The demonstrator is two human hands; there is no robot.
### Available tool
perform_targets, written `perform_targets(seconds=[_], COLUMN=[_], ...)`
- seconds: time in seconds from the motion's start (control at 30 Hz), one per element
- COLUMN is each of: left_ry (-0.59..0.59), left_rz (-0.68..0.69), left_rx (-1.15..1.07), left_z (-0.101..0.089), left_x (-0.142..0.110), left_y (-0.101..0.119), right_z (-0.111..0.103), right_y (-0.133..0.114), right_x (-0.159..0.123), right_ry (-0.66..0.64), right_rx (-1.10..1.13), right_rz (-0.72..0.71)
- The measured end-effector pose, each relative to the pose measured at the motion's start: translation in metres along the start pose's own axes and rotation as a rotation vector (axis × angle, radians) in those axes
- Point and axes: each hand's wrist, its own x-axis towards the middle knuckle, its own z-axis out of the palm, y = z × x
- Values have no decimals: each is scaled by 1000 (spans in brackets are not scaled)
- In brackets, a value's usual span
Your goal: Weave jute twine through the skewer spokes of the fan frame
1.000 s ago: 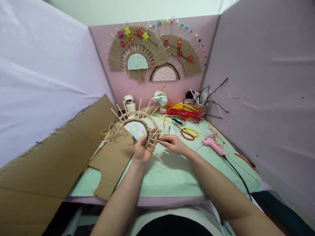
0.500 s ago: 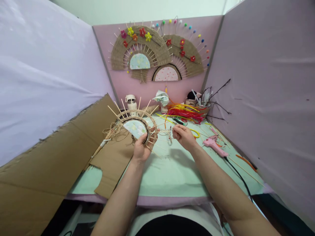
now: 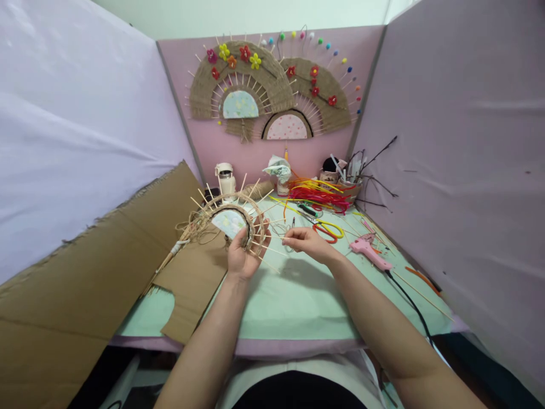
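My left hand point(image 3: 242, 255) is closed around a small half-round woven fan point(image 3: 259, 218), thumb in front and fingers behind. Bare wooden sticks radiate from its twine-wrapped rim, and a pale floral half-disc point(image 3: 230, 222) with a dark edge covers its middle. To the right, my right hand point(image 3: 303, 241) is closed in a pinch at the outer tip of one stick. Whether the fingertips hold that tip or a strand of twine is too small to tell. Thin loops of twine point(image 3: 279, 228) show between the fan and my right hand.
Scissors point(image 3: 326, 230) lie behind my right hand, with a pink glue gun point(image 3: 369, 253) farther right. Red and yellow pipe cleaners point(image 3: 319, 196) are piled at the back. Cardboard point(image 3: 193, 278) lies at left. Two large fans point(image 3: 244, 74) hang on the back panel.
My right hand has moved left and slightly down, closer to the fan's sticks, uncovering the scissors. My left hand still holds the fan, which has shifted slightly left.
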Motion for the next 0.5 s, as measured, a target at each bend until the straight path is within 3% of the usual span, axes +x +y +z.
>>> perform_targets(seconds=[0.23, 0.5], left_ry=[-24, 63], left_rz=[-76, 6], left_rx=[91, 175], left_z=[3, 7], left_x=[-3, -5], left_y=[-12, -10], right_z=[21, 16], right_y=[2, 2], right_x=[-2, -2], right_ry=[-200, -202], right_rx=[-26, -48], right_rz=[-4, 3])
